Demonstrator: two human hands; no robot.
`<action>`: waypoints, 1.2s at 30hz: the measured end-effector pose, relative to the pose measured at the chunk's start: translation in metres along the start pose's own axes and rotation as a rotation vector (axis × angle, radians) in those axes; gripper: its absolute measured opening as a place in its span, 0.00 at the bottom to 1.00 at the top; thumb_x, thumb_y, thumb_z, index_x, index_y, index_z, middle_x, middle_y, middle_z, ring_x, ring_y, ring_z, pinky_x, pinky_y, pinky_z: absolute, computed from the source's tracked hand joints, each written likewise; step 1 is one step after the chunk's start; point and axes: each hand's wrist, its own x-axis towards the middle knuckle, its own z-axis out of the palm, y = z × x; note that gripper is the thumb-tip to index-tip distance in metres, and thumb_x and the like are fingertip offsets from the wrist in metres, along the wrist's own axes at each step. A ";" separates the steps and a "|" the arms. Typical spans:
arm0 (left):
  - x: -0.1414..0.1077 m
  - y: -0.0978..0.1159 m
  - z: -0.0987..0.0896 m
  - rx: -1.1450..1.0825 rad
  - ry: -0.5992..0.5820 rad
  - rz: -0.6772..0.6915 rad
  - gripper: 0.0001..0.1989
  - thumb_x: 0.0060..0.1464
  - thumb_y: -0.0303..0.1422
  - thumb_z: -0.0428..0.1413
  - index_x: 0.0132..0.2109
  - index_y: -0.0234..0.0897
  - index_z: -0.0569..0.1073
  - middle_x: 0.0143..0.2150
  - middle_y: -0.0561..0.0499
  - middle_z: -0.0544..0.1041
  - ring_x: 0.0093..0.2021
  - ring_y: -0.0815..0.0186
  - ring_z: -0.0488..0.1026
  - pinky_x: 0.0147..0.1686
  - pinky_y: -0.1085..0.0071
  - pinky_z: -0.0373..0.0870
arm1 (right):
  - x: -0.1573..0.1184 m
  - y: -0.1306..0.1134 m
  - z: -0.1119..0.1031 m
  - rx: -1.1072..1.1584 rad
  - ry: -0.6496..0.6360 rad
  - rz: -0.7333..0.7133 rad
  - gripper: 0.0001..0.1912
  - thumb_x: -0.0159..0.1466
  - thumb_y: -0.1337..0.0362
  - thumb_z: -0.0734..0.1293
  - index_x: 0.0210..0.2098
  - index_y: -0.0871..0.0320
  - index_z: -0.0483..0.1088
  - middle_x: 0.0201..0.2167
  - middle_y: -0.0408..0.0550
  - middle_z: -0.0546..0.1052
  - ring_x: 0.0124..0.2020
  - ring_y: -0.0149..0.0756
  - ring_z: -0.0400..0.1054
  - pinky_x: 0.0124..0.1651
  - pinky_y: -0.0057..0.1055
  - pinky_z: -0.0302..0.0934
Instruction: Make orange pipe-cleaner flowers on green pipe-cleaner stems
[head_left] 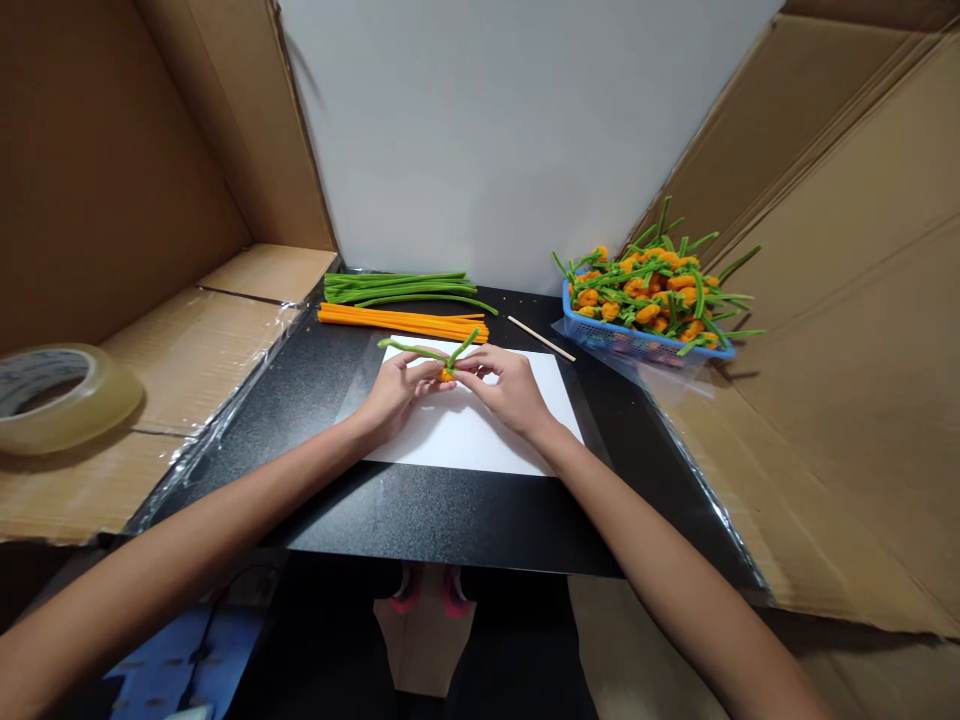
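Observation:
Over a white sheet of paper (480, 435), my left hand (401, 393) and my right hand (508, 385) meet at a small orange pipe-cleaner pumpkin (447, 375) with green pipe-cleaner ends. The fingers of both hands are closed around it in a pinch. One green end (409, 347) reaches out to the left, and a shorter one (466, 345) points up to the right. Fingertips hide part of the orange piece. Beyond the hands lie a bundle of orange pipe cleaners (397, 321) and a bundle of green pipe cleaners (390, 285).
A blue basket (637, 338) heaped with orange and green pipe-cleaner pieces stands at the back right. Near it lies a thin wooden stick (541, 339). A large tape roll (97, 390) rests on cardboard at left. Cardboard walls flank the black table (450, 515).

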 end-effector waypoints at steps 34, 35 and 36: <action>-0.006 -0.012 -0.009 0.577 0.012 0.644 0.11 0.54 0.38 0.64 0.38 0.35 0.80 0.39 0.46 0.83 0.39 0.60 0.81 0.41 0.66 0.79 | -0.004 -0.027 0.008 -0.259 0.103 -0.059 0.07 0.64 0.67 0.61 0.29 0.58 0.67 0.29 0.50 0.71 0.33 0.40 0.62 0.38 0.37 0.56; -0.006 -0.013 -0.010 0.609 0.014 0.711 0.09 0.56 0.37 0.63 0.39 0.36 0.81 0.40 0.46 0.83 0.41 0.60 0.81 0.43 0.65 0.79 | -0.003 -0.029 0.008 -0.135 0.099 0.057 0.08 0.63 0.64 0.62 0.28 0.58 0.67 0.28 0.48 0.70 0.31 0.38 0.61 0.36 0.35 0.55; -0.007 -0.014 -0.010 0.642 0.011 0.777 0.08 0.57 0.36 0.63 0.39 0.37 0.81 0.42 0.47 0.83 0.42 0.60 0.81 0.45 0.64 0.78 | -0.002 -0.030 0.008 0.013 0.082 0.192 0.10 0.62 0.61 0.64 0.26 0.58 0.67 0.26 0.46 0.69 0.28 0.35 0.60 0.34 0.34 0.54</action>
